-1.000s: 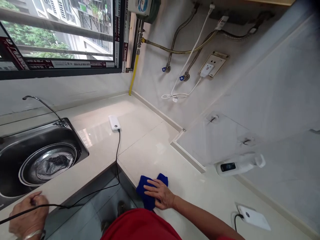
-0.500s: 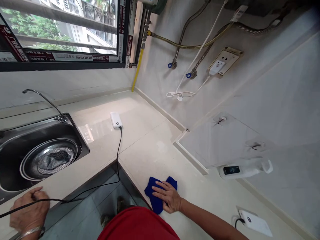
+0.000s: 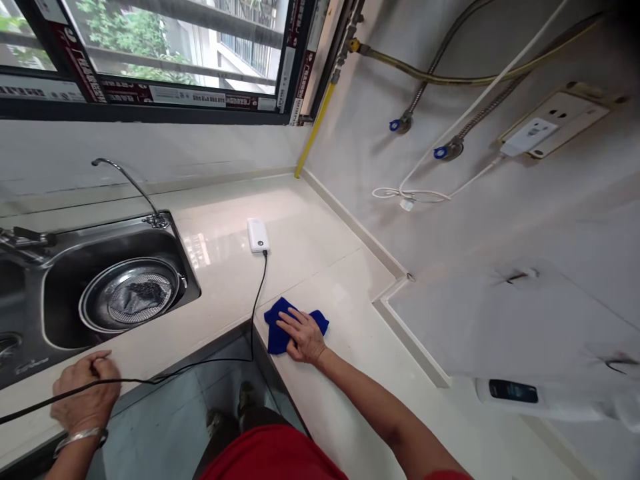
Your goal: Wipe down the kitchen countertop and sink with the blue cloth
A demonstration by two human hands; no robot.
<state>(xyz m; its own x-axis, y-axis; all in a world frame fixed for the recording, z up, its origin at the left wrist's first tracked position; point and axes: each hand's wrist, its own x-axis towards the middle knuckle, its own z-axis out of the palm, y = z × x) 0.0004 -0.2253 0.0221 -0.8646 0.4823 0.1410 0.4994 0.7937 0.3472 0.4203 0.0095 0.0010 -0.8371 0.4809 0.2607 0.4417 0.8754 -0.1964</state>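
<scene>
My right hand (image 3: 303,335) presses a dark blue cloth (image 3: 278,337) onto the cream countertop (image 3: 345,303), close to the inner corner of the counter. Its fingers spread over the cloth, and cloth edges stick out on both sides. Over by the sink, my left hand (image 3: 86,390) rests at the counter's front edge with fingers curled in. A black cable (image 3: 210,362) crosses in front of that hand and runs to a white power bank (image 3: 258,235) lying on the counter.
A steel sink (image 3: 57,293) on the left holds a round metal basin with a strainer (image 3: 140,298). A thin curved faucet (image 3: 131,180) rises behind it. Hoses, a wall socket (image 3: 560,120) and a hanging white cord (image 3: 425,195) are on the right wall. A white bottle-shaped device (image 3: 550,398) stands at right.
My right hand and the blue cloth have slid over the counter toward the inner corner. The camera view has shifted left, showing more of the sink. My left hand stays at the edge.
</scene>
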